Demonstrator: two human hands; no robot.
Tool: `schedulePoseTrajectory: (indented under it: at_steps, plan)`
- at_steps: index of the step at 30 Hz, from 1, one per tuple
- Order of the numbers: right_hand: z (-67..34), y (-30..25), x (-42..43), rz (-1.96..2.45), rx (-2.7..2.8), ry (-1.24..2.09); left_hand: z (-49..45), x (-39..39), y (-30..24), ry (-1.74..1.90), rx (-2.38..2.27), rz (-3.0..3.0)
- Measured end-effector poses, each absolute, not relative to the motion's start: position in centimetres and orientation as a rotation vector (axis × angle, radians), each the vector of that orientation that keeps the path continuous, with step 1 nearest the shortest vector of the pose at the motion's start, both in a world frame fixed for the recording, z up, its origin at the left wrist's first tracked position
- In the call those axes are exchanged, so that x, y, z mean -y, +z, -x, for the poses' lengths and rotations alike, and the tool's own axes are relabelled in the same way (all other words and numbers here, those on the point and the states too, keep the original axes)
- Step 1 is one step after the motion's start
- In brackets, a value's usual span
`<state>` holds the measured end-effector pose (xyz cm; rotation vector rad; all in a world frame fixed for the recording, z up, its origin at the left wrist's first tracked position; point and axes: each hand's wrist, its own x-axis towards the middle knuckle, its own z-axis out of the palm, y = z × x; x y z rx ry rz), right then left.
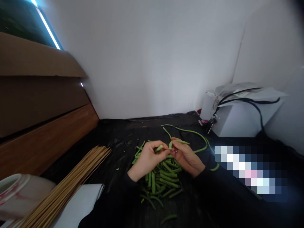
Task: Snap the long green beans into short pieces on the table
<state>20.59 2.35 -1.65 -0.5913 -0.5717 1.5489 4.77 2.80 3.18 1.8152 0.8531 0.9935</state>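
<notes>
A green long-bean piece [159, 148] sits in your left hand [149, 156], held between thumb and curled fingers; its pale end points toward your right hand [186, 158], long axis running crosswise and tipped slightly away from you. Just beside that end, your right fingertips pinch a curved bean length [170, 145], pointing mostly away from you. Below spreads the pile of bean pieces [167, 179]; a long bean [190, 131] arcs beyond your right hand.

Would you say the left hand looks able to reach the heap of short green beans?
Probably yes: the heap lies open beneath the left hand, though its fingers hold a green bean piece.
</notes>
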Motion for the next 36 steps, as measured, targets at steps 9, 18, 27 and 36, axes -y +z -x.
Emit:
schedulePoseTrajectory:
  at_steps: [9, 18, 27, 36]
  plan:
    - [-20.6, -1.8, -2.0, 0.626, 0.703, 1.680, -4.3, -2.4, 3.0, 0.823, -0.765, -2.457]
    - [-20.2, -1.4, -1.7, 0.802, 1.043, 1.486, -4.1, -2.2, 3.2, 0.565, -0.794, -2.867]
    - [-20.5, -0.4, -1.7, 0.955, 1.457, 1.060, -4.4, -1.9, 2.7, 0.593, -0.905, -2.989]
    - [-20.4, -0.5, -1.5, 0.943, 1.562, 0.948, -4.3, -2.0, 2.7, 0.745, -0.929, -2.833]
